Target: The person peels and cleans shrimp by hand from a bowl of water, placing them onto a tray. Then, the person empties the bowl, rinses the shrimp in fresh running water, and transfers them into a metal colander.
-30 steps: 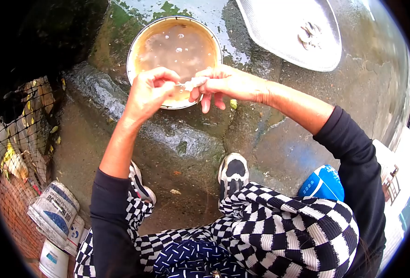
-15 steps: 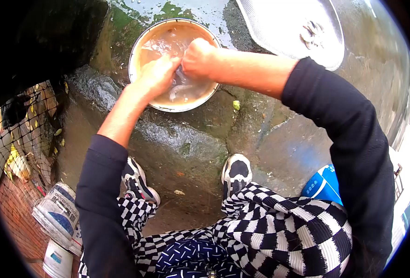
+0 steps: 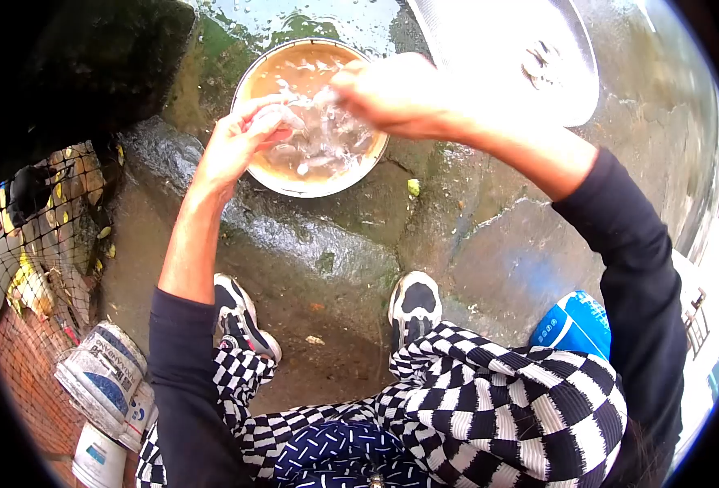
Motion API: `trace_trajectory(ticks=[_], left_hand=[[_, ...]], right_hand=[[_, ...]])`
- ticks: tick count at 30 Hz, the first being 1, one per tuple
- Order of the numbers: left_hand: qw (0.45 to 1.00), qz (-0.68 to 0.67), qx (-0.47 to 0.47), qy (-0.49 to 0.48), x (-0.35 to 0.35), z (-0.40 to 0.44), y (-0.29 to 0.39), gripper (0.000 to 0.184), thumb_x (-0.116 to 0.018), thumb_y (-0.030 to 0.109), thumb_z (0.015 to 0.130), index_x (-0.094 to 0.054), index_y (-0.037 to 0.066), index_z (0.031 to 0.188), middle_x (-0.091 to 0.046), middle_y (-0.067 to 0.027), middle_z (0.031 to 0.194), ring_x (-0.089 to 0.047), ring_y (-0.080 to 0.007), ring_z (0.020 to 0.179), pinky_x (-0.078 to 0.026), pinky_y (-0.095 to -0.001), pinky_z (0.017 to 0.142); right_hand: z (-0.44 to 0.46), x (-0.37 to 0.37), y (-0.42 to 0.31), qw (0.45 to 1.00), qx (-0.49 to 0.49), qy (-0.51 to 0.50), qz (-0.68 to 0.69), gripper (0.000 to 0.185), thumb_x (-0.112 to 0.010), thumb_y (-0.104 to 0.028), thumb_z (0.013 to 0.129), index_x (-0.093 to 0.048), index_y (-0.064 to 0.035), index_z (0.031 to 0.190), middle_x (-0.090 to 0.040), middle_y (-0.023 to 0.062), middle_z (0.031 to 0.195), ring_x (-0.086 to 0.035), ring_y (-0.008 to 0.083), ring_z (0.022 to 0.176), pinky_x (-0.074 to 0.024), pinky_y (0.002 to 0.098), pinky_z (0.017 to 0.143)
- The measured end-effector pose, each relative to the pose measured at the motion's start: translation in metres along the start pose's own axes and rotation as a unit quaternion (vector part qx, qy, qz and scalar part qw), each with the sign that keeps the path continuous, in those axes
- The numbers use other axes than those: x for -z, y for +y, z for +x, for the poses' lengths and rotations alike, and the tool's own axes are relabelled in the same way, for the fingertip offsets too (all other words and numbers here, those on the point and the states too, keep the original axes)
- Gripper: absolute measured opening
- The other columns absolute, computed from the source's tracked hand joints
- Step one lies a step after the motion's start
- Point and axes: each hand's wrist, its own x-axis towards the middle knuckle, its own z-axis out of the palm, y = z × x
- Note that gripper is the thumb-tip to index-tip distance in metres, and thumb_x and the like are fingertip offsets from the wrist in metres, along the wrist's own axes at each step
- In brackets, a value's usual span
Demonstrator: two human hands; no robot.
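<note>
My left hand [image 3: 231,150] is closed on a pale, glistening, fish-like piece [image 3: 282,118] at the left rim of a round basin [image 3: 314,189]. Cloudy brownish water [image 3: 270,81] fills the basin, with several whitish scraps and pieces [image 3: 327,134] in it. My right hand [image 3: 375,93] is raised over the basin's right side. It is overexposed and smeared by motion, so its grip cannot be made out. A whitish scrap shows near its fingertips.
At upper right lies a pale mesh tray [image 3: 489,49] holding several small silvery pieces [image 3: 542,65]. A blue bucket [image 3: 575,325] stands by my right leg. White buckets [image 3: 103,374] and black netting [image 3: 50,211] are at left. The stone floor [image 3: 319,244] is wet and uneven.
My hands were together low in the basin and have come apart. The left moved left and now shows the pale piece; the right rose to the right. More scraps are visible in the water.
</note>
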Motion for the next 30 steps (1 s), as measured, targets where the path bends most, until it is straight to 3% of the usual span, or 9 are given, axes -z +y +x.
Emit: trace_trajectory(ticks=[2,7,9,12,14,16,19,22,30], left_hand=[[0.999,0.008,-0.041,-0.004,0.000,-0.005,0.003,0.036,-0.057,0.021,0.089,-0.052,0.005,0.121,-0.062,-0.0071,0.101,-0.063,-0.0134,0.081,-0.050,-0.0220,0.072],[0.994,-0.108,0.006,-0.029,-0.005,-0.017,0.013,0.034,-0.052,0.022,0.092,-0.052,0.003,0.120,-0.064,-0.0050,0.091,-0.061,-0.0069,0.076,-0.047,-0.0192,0.067],[0.995,-0.088,0.000,-0.035,-0.009,-0.018,0.010,0.034,-0.052,0.022,0.091,-0.052,0.002,0.119,-0.064,-0.0051,0.090,-0.060,-0.0062,0.074,-0.046,-0.0191,0.066],[0.998,-0.047,-0.014,-0.042,-0.018,-0.022,0.013,0.035,-0.054,0.020,0.090,-0.053,0.001,0.119,-0.064,-0.0045,0.087,-0.059,-0.0055,0.070,-0.046,-0.0191,0.065],[0.998,0.006,-0.039,-0.041,-0.030,-0.026,0.019,0.034,-0.056,0.019,0.089,-0.055,0.001,0.118,-0.064,-0.0040,0.083,-0.059,-0.0061,0.068,-0.046,-0.0188,0.064],[0.998,0.005,-0.047,-0.034,-0.042,-0.028,0.024,0.032,-0.060,0.017,0.087,-0.058,0.001,0.115,-0.065,-0.0037,0.082,-0.059,-0.0067,0.068,-0.046,-0.0191,0.064],[0.997,-0.008,-0.077,-0.021,-0.052,-0.032,0.027,0.027,-0.064,0.009,0.083,-0.062,0.000,0.108,-0.066,-0.0060,0.087,-0.060,-0.0078,0.070,-0.049,-0.0213,0.065],[0.980,0.132,-0.140,0.042,-0.058,-0.041,0.031,0.026,-0.063,0.005,0.083,-0.062,-0.001,0.108,-0.066,-0.0070,0.089,-0.061,-0.0089,0.075,-0.050,-0.0222,0.070],[0.992,-0.023,-0.120,0.010,-0.064,-0.051,0.031,0.026,-0.061,0.000,0.082,-0.059,-0.004,0.108,-0.066,-0.0086,0.092,-0.062,-0.0103,0.079,-0.051,-0.0225,0.073]], right_hand=[[-0.029,-0.013,0.035,0.976,0.015,0.186,0.113,0.023,-0.045,-0.023,0.092,-0.055,-0.0070,0.106,-0.061,0.0114,0.090,-0.062,0.0243,0.080,-0.0500,0.0364,0.076],[-0.105,-0.010,0.108,0.930,-0.224,0.253,0.147,0.034,-0.045,-0.030,0.092,-0.052,-0.0062,0.115,-0.061,0.0131,0.097,-0.060,0.0249,0.087,-0.0466,0.0375,0.081],[-0.120,-0.007,0.134,0.959,-0.232,0.086,-0.137,0.036,-0.049,-0.030,0.090,-0.051,-0.0066,0.118,-0.061,0.0143,0.095,-0.060,0.0293,0.088,-0.0453,0.0385,0.082],[-0.122,-0.018,0.118,0.954,-0.118,0.185,-0.204,0.034,-0.053,-0.027,0.088,-0.053,-0.0069,0.116,-0.059,0.0168,0.096,-0.058,0.0335,0.088,-0.0447,0.0395,0.083],[-0.092,0.010,0.053,0.931,-0.253,0.091,0.246,0.039,-0.058,-0.028,0.086,-0.052,-0.0114,0.120,-0.058,0.0118,0.107,-0.060,0.0186,0.083,-0.0474,0.0319,0.076],[-0.060,-0.005,0.027,0.874,-0.071,0.076,0.475,0.043,-0.058,-0.029,0.086,-0.050,-0.0113,0.124,-0.057,0.0071,0.113,-0.059,0.0108,0.080,-0.0479,0.0281,0.065],[-0.033,-0.014,-0.006,0.759,-0.010,0.000,0.651,0.044,-0.055,-0.019,0.087,-0.043,-0.0014,0.126,-0.059,0.0111,0.111,-0.062,0.0121,0.078,-0.0470,0.0215,0.058],[-0.023,-0.026,-0.020,0.681,0.015,-0.041,0.731,0.032,-0.054,-0.017,0.089,-0.046,-0.0017,0.116,-0.061,0.0094,0.104,-0.062,0.0131,0.083,-0.0514,0.0242,0.064],[-0.029,-0.047,-0.020,0.613,-0.011,-0.039,0.789,0.015,-0.052,-0.016,0.089,-0.050,-0.0048,0.099,-0.062,0.0095,0.097,-0.063,0.0168,0.085,-0.0529,0.0274,0.068]])
